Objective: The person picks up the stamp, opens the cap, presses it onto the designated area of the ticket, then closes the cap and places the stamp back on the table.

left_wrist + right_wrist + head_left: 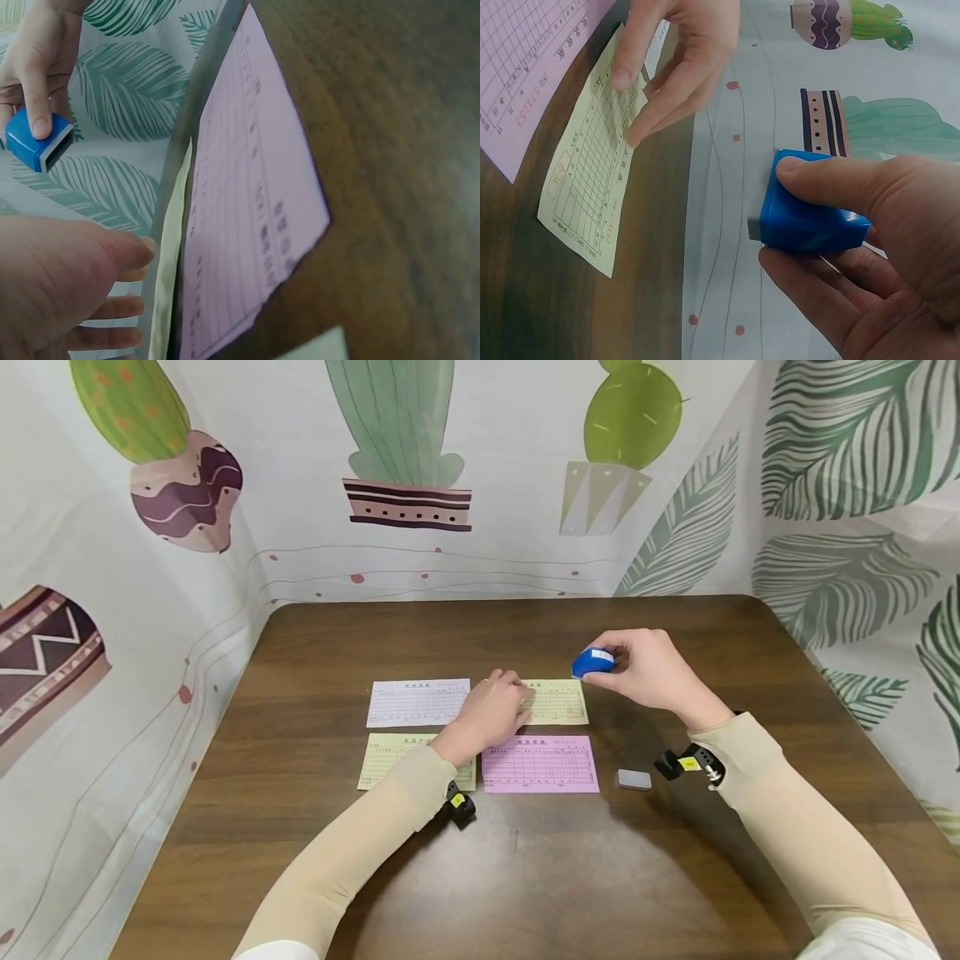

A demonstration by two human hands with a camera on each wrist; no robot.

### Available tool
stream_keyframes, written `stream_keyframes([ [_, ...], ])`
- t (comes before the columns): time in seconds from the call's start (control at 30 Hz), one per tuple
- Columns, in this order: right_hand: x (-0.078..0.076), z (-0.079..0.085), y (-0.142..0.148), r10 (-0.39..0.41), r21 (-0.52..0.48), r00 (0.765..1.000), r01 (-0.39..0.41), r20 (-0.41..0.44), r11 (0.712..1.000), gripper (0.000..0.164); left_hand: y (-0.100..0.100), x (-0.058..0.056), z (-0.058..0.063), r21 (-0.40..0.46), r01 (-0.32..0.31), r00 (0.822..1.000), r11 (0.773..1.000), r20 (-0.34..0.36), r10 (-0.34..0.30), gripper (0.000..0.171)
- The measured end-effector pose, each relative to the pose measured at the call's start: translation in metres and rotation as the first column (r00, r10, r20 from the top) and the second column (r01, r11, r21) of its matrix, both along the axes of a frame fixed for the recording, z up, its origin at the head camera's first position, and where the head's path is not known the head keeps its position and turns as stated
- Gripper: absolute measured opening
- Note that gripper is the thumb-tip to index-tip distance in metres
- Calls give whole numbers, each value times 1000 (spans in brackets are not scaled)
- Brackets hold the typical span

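Note:
A blue stamp (593,662) is pinched between the thumb and fingers of my right hand (648,668), held above the table to the right of the far yellow form. Its pale stamping end (755,228) faces the forms in the right wrist view. My left hand (491,708) reaches over the left part of that yellow form (562,703), fingers extended and loosely bent. A small red mark (557,174) shows on this form. Below it lies a pink form (540,766). A white form (416,703) and another yellow form (386,764), partly covered by my left forearm, lie on the left.
A small grey cap-like block (633,779) lies right of the pink form. The brown wooden table (315,652) meets a patterned cloth (510,556) at its far edge. Cameras are strapped to both wrists.

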State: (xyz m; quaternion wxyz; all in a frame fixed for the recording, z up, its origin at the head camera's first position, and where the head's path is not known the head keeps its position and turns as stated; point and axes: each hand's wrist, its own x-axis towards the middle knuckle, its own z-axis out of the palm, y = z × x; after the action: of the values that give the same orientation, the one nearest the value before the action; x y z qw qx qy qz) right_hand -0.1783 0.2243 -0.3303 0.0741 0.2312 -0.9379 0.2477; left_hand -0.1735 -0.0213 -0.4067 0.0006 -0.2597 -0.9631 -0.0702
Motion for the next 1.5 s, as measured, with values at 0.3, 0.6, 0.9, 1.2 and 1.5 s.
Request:
stream_keyframes([
  [0.3, 0, -1, -4, 1, -2, 1000, -1, 16, 1000, 31, -20, 6, 9, 9, -10, 1000, 1000, 10, 10, 45],
  [0.6, -1, -3, -10, 13, 9, 1000, -13, 14, 1000, 32, -45, 16, 14, 13, -51, 999, 999, 12, 51, 45],
  [0.9, -3, -6, -15, 26, 8, 999, -26, 22, 1000, 32, -74, 29, 14, 70, -72, 997, 995, 11, 72, 43],
  [1.2, -5, -8, -21, 38, 12, 999, -38, 30, 999, 31, -110, 49, 15, 66, -66, 998, 996, -16, 67, 43],
  [1.5, -9, -9, -26, 46, 14, 998, -46, 35, 999, 29, -143, 69, 15, 55, -105, 994, 993, -26, 106, 41],
])
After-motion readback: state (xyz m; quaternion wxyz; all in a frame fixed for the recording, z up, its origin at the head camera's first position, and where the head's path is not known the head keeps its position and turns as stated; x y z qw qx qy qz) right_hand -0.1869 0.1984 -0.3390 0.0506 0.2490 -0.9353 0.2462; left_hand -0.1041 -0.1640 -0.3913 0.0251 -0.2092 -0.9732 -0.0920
